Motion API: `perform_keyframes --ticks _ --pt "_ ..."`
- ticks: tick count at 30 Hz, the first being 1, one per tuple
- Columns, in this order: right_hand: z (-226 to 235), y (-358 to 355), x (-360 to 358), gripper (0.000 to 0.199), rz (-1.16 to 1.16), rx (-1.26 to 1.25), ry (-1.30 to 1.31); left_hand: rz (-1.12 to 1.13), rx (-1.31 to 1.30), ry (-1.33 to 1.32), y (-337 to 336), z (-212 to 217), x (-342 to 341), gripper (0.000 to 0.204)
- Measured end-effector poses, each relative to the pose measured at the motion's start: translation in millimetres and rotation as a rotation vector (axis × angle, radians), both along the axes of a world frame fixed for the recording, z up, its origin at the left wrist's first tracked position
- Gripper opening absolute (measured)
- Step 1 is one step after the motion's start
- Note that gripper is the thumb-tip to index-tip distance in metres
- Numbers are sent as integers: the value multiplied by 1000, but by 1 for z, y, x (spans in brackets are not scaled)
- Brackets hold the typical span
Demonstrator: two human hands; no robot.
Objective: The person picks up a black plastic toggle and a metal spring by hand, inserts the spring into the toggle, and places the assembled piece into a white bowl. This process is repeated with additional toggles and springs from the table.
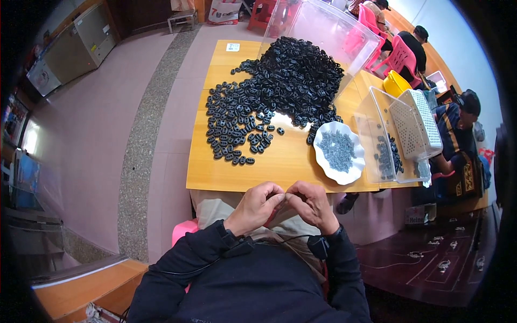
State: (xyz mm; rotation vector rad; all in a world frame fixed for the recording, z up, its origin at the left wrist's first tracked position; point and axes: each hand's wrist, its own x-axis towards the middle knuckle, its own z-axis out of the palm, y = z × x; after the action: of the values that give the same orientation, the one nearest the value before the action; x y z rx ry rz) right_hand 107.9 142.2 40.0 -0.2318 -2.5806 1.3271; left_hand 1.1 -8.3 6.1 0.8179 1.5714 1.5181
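I see my left hand (pixel 257 207) and right hand (pixel 312 204) drawn together over my lap, just short of the near edge of the table (pixel 280 164), fingertips touching. Each grip is curled closed around something too small and hidden for me to tell. The pile of black plastic pieces (pixel 274 91) lies well apart, up the table. A white scalloped dish (pixel 322 159) of small grey parts sits nearer, beyond my right hand.

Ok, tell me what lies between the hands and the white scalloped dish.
Head view: only bare wooden table lies between the hands and the white dish.
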Motion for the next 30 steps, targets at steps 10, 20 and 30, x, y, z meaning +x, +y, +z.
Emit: perform_keyframes --ticks 10,20,30 --pt "-9 -3 -1 11 -56 -397 -126 -73 65 -159 0 -3 -3 13" --pt "0 0 1 12 58 -54 -46 -126 113 -322 1 -10 -6 14" --pt "3 4 3 10 126 96 -7 -143 92 -267 2 -10 -8 14"
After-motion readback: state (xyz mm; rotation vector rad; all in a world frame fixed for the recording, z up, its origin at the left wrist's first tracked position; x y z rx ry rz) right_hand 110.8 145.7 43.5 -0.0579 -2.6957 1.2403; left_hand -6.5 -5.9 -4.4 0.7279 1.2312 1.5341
